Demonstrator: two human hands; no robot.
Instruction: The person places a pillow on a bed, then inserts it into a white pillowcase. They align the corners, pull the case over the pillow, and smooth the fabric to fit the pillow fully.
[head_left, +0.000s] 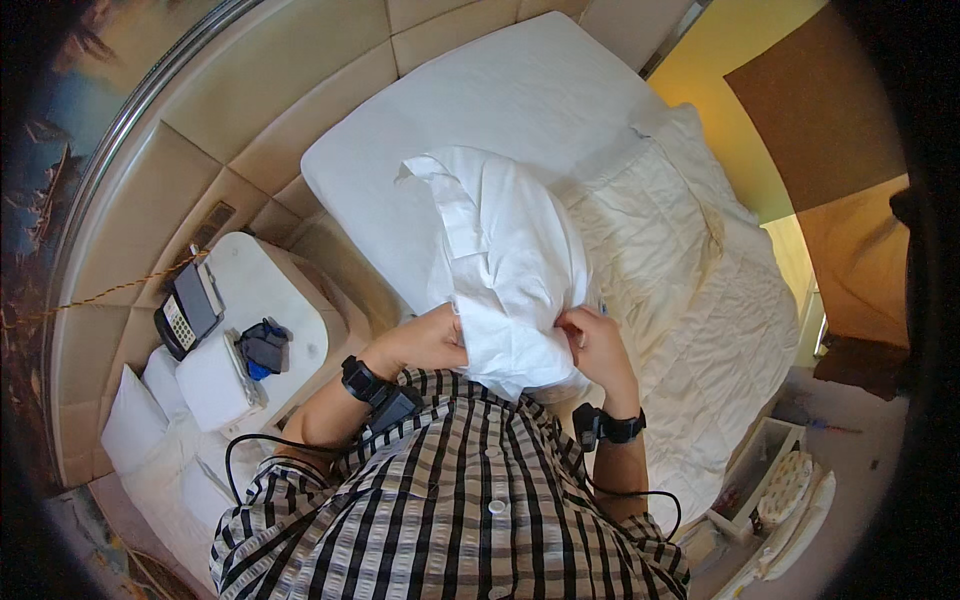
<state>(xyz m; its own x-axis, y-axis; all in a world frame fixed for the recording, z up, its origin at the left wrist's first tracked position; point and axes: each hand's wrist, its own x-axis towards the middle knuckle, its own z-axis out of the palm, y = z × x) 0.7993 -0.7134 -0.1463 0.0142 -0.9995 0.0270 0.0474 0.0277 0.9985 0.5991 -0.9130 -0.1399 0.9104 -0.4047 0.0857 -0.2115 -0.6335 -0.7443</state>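
Note:
A pillow in a white pillowcase (510, 247) is held up in front of my chest, above the bed. My left hand (435, 337) grips the case's near left edge, with the thumb and fingers pinching the cloth. On the right edge, my right hand (589, 341) pinches the fabric between thumb and curled fingers. A loose flap of the case stands out at the far left end. Behind it lies a mattress with a white fitted sheet (465, 97), and a crumpled cream quilt (690, 300) covers its right side.
On the left, a white bedside table (300, 330) bears a telephone (180, 322), folded white cloth (217, 382) and dark gloves (262, 349). White bedding (165, 457) lies at lower left. A padded headboard (300, 82) borders the bed. An open bin (757, 472) stands at lower right.

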